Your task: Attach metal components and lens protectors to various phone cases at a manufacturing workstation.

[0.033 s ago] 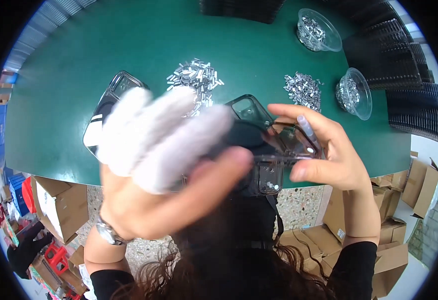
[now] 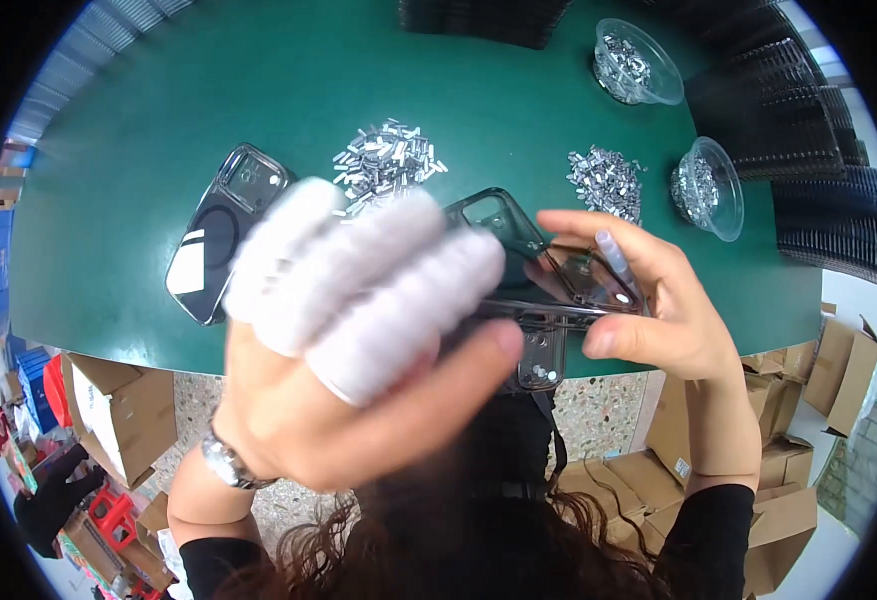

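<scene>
In my right hand point(image 2: 673, 305) is a smoky, see-through phone case point(image 2: 583, 275), tilted, thumb on its near edge and fingers behind it. A small translucent tube point(image 2: 613, 262) sticks up by these fingers. Over the left end of the case hovers my left hand point(image 2: 358, 330), blurred, with white covers on several stretched fingers and a bare thumb apart below. Whether it touches the case I cannot tell. Part of another case point(image 2: 493, 212) shows beyond, and one more point(image 2: 540, 362) at the table's near edge. To the left lies a case point(image 2: 213, 225) with a dark ring.
Small silvery pieces form a pile point(image 2: 388, 160) beyond my left hand and another pile point(image 2: 606, 180) at the right. Two clear bowls point(image 2: 670, 75) hold more of them. Stacked dark cases point(image 2: 778, 110) line the right edge of the green table point(image 2: 158, 130). Cardboard boxes point(image 2: 123, 410) stand below.
My left hand has moved a little to the right along the held phone case, uncovering more of the case lying at the left. My right hand has stayed nearly still.
</scene>
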Available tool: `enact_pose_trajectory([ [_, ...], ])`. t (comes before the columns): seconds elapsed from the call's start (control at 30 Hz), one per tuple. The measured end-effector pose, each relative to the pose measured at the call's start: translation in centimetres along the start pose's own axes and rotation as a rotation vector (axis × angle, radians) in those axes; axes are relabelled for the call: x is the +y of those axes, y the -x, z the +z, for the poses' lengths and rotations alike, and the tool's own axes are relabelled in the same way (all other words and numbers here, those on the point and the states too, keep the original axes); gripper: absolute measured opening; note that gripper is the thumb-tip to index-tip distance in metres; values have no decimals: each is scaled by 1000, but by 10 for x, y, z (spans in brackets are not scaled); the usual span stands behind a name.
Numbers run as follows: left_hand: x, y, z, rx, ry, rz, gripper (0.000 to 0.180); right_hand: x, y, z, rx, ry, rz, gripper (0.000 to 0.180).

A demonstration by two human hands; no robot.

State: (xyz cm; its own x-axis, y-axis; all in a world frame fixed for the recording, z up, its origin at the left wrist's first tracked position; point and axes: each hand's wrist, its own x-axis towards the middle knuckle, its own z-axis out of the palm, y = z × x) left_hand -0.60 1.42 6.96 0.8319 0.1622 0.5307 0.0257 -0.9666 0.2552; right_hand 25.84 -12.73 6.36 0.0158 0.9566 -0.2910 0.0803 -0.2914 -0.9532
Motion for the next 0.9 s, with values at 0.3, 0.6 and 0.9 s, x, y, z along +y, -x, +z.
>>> enact_pose_trajectory([
  [0.3, 1, 3, 17, 124, -58, 137, 40, -9, 7, 13, -137, 0, -4, 81],
  [0.6, -25, 15, 20, 386, -8, -319, 21, 26, -51, -56, 417, 847, -244, 19],
  [0.9, -35, 15, 12, 215, 62, -464, 16, 27, -69, -29, 361, 1252, -156, 10],
])
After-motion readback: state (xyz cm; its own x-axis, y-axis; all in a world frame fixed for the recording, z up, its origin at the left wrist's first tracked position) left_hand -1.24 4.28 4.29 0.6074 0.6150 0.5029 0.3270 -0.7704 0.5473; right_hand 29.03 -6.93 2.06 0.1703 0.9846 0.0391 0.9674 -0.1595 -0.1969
